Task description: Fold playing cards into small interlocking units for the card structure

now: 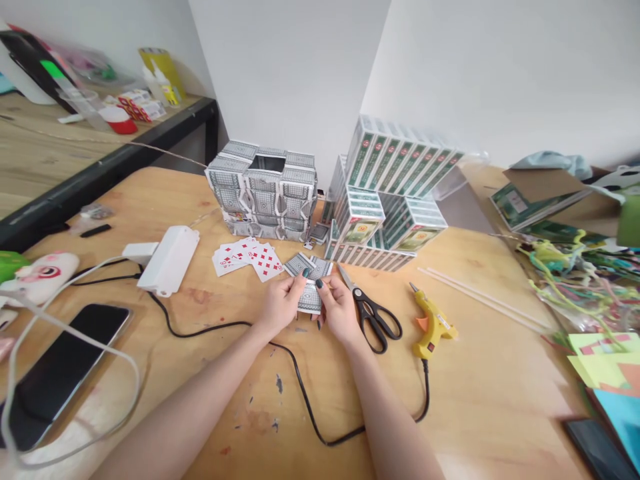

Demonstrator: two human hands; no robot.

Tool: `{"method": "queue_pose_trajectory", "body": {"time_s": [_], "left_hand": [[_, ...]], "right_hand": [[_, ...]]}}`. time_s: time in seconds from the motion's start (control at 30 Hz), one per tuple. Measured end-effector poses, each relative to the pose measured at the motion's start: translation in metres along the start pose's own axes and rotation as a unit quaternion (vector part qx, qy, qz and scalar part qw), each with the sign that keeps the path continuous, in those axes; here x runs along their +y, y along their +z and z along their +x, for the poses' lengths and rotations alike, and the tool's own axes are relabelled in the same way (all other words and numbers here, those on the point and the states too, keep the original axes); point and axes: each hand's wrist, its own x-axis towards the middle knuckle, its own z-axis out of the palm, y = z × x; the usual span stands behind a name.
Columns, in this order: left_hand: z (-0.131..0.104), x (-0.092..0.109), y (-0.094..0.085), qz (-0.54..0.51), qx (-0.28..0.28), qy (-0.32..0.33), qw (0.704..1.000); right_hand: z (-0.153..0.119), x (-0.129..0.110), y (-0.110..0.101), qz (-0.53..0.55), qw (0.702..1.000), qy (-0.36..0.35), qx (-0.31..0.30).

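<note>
My left hand (284,301) and my right hand (340,308) meet over the middle of the table, both closed on a small group of playing cards (310,300) with grey patterned backs. The thumbs press on top of the cards from either side; most of the fingers are hidden underneath. Just beyond my left hand, several red-suited playing cards (247,257) lie fanned face up. Behind them stands a box-shaped piece built from cards (267,193), with a square opening in its top. Beside my right hand lie black-handled scissors (375,317), blades pointing away from me.
A yellow glue gun (431,327) lies to the right, its black cord (310,400) crossing in front of me. Stacked card boxes (390,200) stand at the back. On the left are a white power strip (170,260) and a phone (65,367). Yarn (585,280) piles up on the right.
</note>
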Motion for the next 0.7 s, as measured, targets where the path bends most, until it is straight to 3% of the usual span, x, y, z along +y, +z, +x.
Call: {"method": "queue_pose_trajectory", "body": {"time_s": [0.1, 0.2, 0.27, 0.4, 0.5, 0.7], "left_hand": [[-0.002, -0.003, -0.002, 0.031, 0.022, 0.040, 0.998], [-0.001, -0.006, -0.006, 0.091, 0.040, 0.076, 0.992], [0.001, -0.007, -0.009, 0.160, 0.067, 0.129, 0.976], [0.005, -0.005, -0.014, 0.277, 0.137, 0.217, 0.926], [0.007, -0.007, -0.015, 0.347, 0.145, 0.206, 0.903], [0.010, -0.022, -0.016, 0.468, 0.144, 0.113, 0.864]], "right_hand": [[0.002, 0.001, -0.002, -0.001, 0.999, -0.016, 0.032], [0.006, 0.004, -0.005, 0.006, 0.994, -0.039, 0.103], [0.009, 0.007, -0.007, 0.008, 0.989, -0.051, 0.142], [0.011, 0.013, -0.005, -0.012, 0.988, -0.053, 0.147], [0.009, 0.014, -0.004, -0.020, 0.987, -0.052, 0.149], [0.008, 0.014, -0.005, -0.044, 0.983, -0.063, 0.166]]}}
